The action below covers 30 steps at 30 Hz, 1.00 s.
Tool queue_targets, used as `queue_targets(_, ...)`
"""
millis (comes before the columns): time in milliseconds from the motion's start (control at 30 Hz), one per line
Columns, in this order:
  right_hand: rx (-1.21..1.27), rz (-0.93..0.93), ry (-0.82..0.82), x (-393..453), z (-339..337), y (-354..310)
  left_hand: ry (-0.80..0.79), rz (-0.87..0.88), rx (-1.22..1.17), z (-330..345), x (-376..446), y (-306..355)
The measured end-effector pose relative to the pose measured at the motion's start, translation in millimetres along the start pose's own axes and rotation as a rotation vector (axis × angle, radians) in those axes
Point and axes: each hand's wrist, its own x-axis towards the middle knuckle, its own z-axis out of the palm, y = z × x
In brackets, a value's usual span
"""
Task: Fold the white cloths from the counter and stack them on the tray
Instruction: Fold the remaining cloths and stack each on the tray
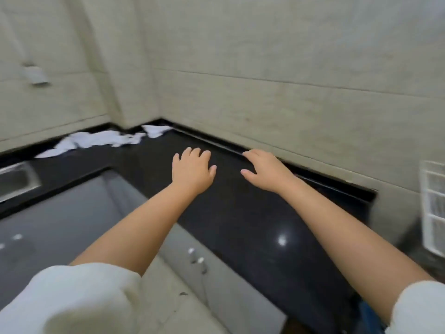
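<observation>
The black worktop (240,213) ran in an L under both hands, with pale tiled wall (289,80) right behind them. A steel sink (16,180) sat way off past the left hand, at the frame edge. The white cloths (96,139) were lying crumpled in the far corner, well beyond the left hand (192,168) and up to its left, not touched by anything. That left hand was held palm down over the worktop, fingers loosely bent, holding nothing. The right hand (262,171) was just beside it, fingers spread and relaxed, near the back edge of the worktop, also empty. White sleeves (72,300) were pushed up both arms. Cabinet knobs (196,256) showed below the left forearm.
</observation>
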Motion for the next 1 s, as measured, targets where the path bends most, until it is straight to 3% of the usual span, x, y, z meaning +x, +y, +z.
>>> queue_targets(233,0.108,-0.232,-0.048,95.7,73.5,-177.7,-0.066,-0.348,0.07,-13.6,-52.5,-200.4)
queue_targets(467,0.139,-0.333,-0.144,205.9,149.7,-287.1,-0.065,-0.552,0.107,13.3,-44.2,-351.3)
queue_targets(800,0.173,-0.369,-0.166,437.8,214.0,-387.0,-0.103,-0.631,0.189,37.8,96.1,-549.8)
queue_targets(1000,0.169,-0.343,-0.192,548.2,263.8,-424.9,-0.141,-0.592,0.177,72.1,169.0,-648.4)
